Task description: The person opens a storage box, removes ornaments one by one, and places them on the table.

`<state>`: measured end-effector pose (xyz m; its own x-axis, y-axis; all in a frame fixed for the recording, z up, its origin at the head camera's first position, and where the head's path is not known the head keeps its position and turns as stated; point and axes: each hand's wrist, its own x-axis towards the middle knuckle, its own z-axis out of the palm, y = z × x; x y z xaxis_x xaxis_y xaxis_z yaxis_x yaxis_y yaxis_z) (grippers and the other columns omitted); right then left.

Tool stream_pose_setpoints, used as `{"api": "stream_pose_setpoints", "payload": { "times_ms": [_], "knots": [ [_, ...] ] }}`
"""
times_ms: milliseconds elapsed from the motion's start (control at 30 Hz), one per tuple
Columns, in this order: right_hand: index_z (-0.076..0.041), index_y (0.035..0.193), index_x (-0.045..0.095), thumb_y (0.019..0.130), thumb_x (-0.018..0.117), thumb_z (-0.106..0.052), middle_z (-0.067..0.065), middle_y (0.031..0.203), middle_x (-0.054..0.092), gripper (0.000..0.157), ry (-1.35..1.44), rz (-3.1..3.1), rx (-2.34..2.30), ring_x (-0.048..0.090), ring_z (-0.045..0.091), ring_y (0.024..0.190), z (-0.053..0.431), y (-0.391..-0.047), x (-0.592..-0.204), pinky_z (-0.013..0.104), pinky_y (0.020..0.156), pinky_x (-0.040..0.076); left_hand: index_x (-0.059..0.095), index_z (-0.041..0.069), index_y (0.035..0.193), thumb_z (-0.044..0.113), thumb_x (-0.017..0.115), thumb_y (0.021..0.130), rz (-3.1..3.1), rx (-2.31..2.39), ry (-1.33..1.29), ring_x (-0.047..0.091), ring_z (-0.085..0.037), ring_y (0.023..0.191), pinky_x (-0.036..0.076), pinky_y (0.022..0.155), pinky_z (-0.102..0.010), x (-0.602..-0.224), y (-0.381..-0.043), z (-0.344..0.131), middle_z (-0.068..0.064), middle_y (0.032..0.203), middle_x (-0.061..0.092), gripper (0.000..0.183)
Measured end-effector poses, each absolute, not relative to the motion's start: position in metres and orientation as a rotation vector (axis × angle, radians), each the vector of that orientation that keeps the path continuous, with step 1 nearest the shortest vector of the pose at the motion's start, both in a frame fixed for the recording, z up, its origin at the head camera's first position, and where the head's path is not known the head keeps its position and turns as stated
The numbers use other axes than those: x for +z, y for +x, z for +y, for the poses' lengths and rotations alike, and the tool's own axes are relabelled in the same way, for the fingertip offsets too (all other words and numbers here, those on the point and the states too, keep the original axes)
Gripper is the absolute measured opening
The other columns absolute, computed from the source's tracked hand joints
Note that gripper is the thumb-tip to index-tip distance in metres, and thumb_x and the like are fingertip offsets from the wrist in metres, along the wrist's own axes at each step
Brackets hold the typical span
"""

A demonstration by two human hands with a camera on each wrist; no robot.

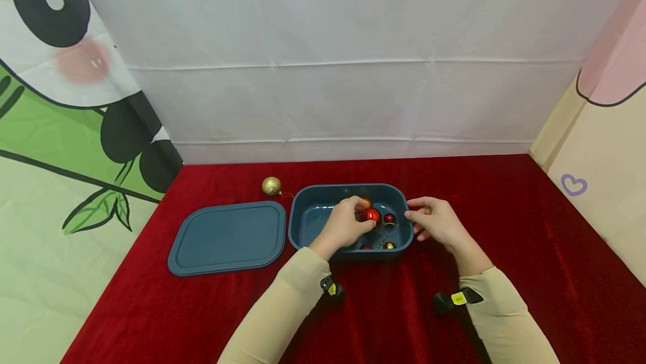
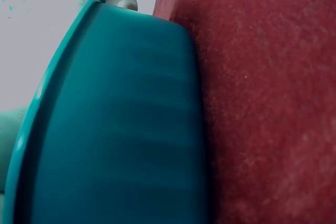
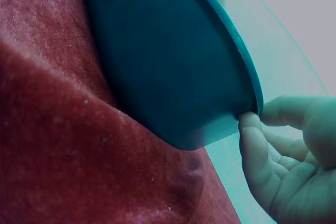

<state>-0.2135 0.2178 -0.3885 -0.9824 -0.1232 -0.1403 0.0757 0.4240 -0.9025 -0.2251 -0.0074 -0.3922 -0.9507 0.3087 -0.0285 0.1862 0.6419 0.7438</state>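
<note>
A blue-grey rectangular box (image 1: 315, 187) stands on the red cloth with several Christmas baubles inside. My left hand (image 1: 343, 222) reaches into it over the near side and pinches a shiny red bauble (image 1: 372, 215) between thumb and fingers. Beside that lie a smaller red bauble (image 1: 389, 218), a small gold bauble (image 1: 388, 245) and, partly hidden behind the fingers, an orange-gold one. My right hand (image 1: 438, 221) holds the rim at the box's right end; in the right wrist view its thumb and finger (image 3: 255, 148) pinch that edge. The left wrist view shows mainly the box's outer wall (image 2: 121, 119).
A flat blue-grey lid (image 1: 227, 238) lies left of the box. Behind the gap between them rests a glittery gold bauble (image 1: 271, 186) with a thin cord. The red cloth (image 1: 504, 212) covers the table, and a white curtain (image 1: 353, 106) hangs at its back edge.
</note>
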Motion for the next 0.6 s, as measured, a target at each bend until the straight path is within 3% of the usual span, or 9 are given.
{"api": "stream_pose_setpoints", "payload": {
  "times_ms": [267,600],
  "knots": [
    [0.008,0.128,0.050,0.091,0.061,-0.013,0.008,0.072,0.062,0.044,-0.045,2.483,-1.598,0.058,0.012,0.057,0.219,-0.214,-0.390,0.028,0.050,0.055,0.059,0.009,0.117,0.023,0.071,0.084,2.614,1.407,0.382,0.058,-0.018,0.091,0.052,0.075,-0.028,-0.388,-0.226,-0.015,-0.008,0.116,0.060,0.037],
    [0.008,0.127,0.050,0.090,0.062,-0.012,0.005,0.071,0.062,0.044,-0.062,2.460,-1.634,0.059,0.011,0.056,0.220,-0.216,-0.393,0.029,0.050,0.055,0.060,0.013,0.117,0.022,0.072,0.084,2.535,1.581,0.274,0.057,-0.019,0.092,0.053,0.067,-0.028,-0.384,-0.227,-0.024,-0.006,0.116,0.060,0.037]
  ]
}}
